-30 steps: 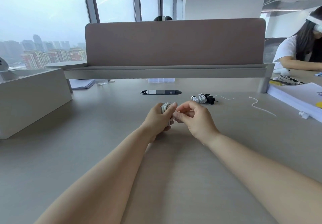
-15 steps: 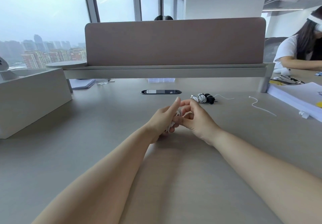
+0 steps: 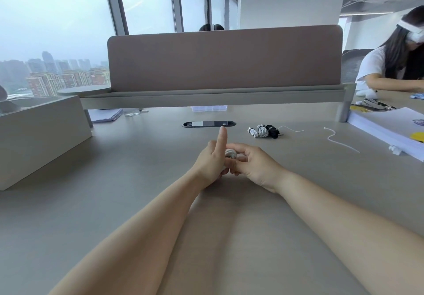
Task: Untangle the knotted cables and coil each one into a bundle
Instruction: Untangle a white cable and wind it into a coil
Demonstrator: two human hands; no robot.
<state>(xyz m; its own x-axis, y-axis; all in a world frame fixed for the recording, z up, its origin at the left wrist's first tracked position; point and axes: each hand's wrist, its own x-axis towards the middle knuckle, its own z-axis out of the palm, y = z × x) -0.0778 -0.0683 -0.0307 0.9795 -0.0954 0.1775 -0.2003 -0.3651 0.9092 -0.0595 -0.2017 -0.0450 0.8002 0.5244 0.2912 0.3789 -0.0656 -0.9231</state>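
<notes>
One white coil [image 3: 230, 154] is clamped just before the grommet [image 3: 208, 124].
It is steadied by the left hand [image 3: 212, 159] and pinched by the right hand [image 3: 255, 164], likely for end-tucking.

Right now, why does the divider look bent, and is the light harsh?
Head view: the wide-angle lens bows the divider; soft overcast light from the windows leaves faint shadows under the left hand and right hand; the white cable coil they hold is mostly hidden.

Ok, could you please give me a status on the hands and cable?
Hands: left hand, right hand both grip the white cable coil, left index finger raised. Three tied bundles lie apart, back right. Nothing in the way.
</notes>
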